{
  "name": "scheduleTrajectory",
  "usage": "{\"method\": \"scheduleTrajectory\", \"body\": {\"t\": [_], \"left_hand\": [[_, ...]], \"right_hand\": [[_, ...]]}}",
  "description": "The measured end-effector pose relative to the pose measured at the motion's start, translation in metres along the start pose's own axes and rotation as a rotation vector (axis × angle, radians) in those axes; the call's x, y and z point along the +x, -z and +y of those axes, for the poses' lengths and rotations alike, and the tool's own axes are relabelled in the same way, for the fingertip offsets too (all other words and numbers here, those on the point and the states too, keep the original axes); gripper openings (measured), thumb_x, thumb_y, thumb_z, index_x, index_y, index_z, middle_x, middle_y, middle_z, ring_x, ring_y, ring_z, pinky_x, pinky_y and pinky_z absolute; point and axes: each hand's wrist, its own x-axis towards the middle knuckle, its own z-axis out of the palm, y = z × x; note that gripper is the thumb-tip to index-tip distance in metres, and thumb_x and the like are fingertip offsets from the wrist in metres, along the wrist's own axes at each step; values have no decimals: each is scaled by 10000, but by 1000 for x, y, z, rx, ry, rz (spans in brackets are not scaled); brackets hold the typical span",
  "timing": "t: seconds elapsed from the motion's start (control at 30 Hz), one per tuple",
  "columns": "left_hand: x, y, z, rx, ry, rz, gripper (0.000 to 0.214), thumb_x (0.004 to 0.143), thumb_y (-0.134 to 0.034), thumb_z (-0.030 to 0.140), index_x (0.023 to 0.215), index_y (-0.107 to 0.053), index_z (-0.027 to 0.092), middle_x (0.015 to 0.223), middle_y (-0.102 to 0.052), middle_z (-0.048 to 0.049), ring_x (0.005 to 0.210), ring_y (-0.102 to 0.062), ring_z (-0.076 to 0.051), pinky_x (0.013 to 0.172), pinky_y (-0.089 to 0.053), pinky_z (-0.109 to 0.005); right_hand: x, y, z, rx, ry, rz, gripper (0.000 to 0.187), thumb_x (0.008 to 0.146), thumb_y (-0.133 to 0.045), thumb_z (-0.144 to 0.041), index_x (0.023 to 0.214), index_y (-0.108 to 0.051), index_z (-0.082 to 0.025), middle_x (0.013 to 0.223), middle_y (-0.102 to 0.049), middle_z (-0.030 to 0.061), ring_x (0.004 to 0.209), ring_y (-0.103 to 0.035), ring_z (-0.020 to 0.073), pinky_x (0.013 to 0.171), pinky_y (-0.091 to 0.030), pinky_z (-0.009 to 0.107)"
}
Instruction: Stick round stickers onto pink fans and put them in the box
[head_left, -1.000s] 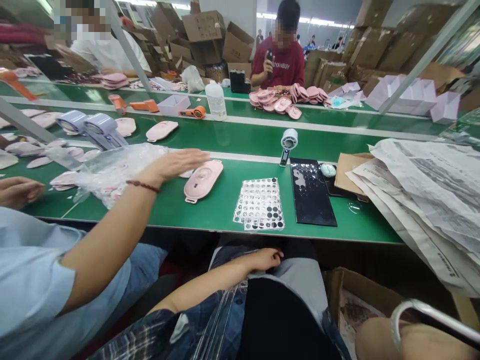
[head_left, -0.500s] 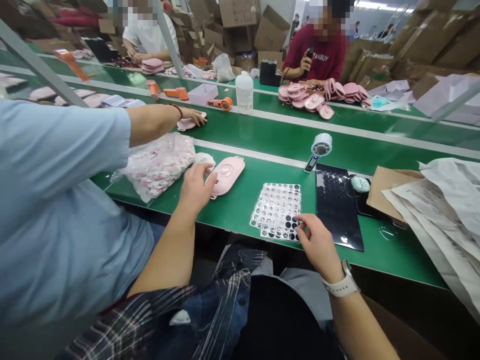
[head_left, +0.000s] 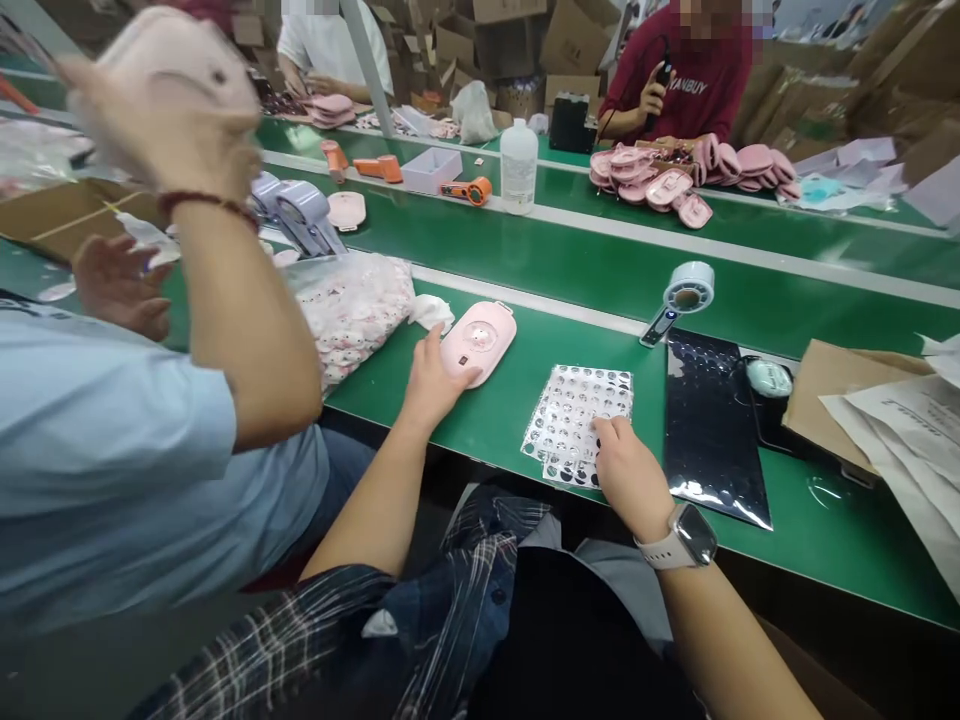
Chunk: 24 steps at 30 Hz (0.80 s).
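Observation:
My left hand (head_left: 435, 385) grips the near left end of a pink oval plastic case (head_left: 484, 335), thumb on the near edge and fingers at the left side. The case lies on the green table with a clear round dome and a small dark square on its face. My right hand (head_left: 634, 470) is at the right side of a stack of sticker sheets (head_left: 574, 405) with rows of round dots. Its thumb and fingertips are pinched together on the top sheet; anything between them is hidden.
Left of the case are crumpled white tissue (head_left: 431, 311) and a bag of small pink-and-white pieces (head_left: 360, 310). A co-worker's arm (head_left: 240, 290) lifts a blurred pink case (head_left: 180, 70). To the right stand a handheld fan (head_left: 686, 290), black sheet (head_left: 709, 420) and cardboard (head_left: 832, 395).
My left hand has closed on the pink case's end. My right fingers have come together on the sheets. The co-worker's hand has moved from the table to the upper left, now holding a pink case.

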Motion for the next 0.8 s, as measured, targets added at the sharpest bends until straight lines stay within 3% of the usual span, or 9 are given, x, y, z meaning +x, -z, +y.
{"method": "scheduleTrajectory", "body": {"t": [0.17,0.33,0.43,0.57,0.67,0.73,0.8], "left_hand": [[-11,-8,6,-233,-81,120,947,634,-848,182,1494,-460,257,1361,-517,-111,1288,-533,-295,1162,-408,-459],[-5,2,-5,-945,4,311,925,521,-939,272,1349,-529,231,1162,-644,-67,1044,-663,-220,930,-551,-315],[-4,16,-3,-1227,69,342,809,504,-956,273,1219,-580,235,1099,-687,-46,964,-684,-179,814,-563,-239],[-17,34,17,-1378,139,211,590,551,-941,269,1072,-670,213,1009,-721,-25,881,-693,-157,786,-578,-230],[-40,46,42,-1456,198,50,550,555,-952,279,1035,-703,180,974,-735,-22,816,-683,-127,761,-581,-197],[-64,51,62,-1471,271,-124,555,572,-958,286,1052,-707,166,957,-738,-22,763,-674,-112,708,-577,-180],[-91,51,80,-1464,374,-380,562,584,-959,264,1073,-701,159,947,-737,-28,719,-667,-105,648,-562,-172]], "right_hand": [[6,-2,-2,-53,17,-3,292,843,-423,81,999,-552,-130,991,-530,117,740,-521,180,629,-412,293],[8,-3,1,-25,-3,8,263,820,-462,51,994,-538,-131,988,-520,116,739,-506,189,659,-418,296],[7,-3,6,52,13,67,284,805,-476,36,1029,-533,-130,1002,-527,113,753,-509,201,692,-439,308],[3,-5,12,157,57,164,254,825,-485,17,1011,-520,-152,974,-530,88,801,-528,204,705,-431,299],[2,-6,14,188,71,173,202,856,-465,-2,959,-494,-173,947,-525,80,787,-507,202,686,-405,302],[1,-5,15,203,65,160,181,875,-437,-15,926,-469,-186,929,-518,78,769,-490,202,666,-384,306],[1,-4,15,225,51,146,174,886,-410,-28,901,-445,-198,914,-516,77,766,-482,206,652,-363,311]]}}
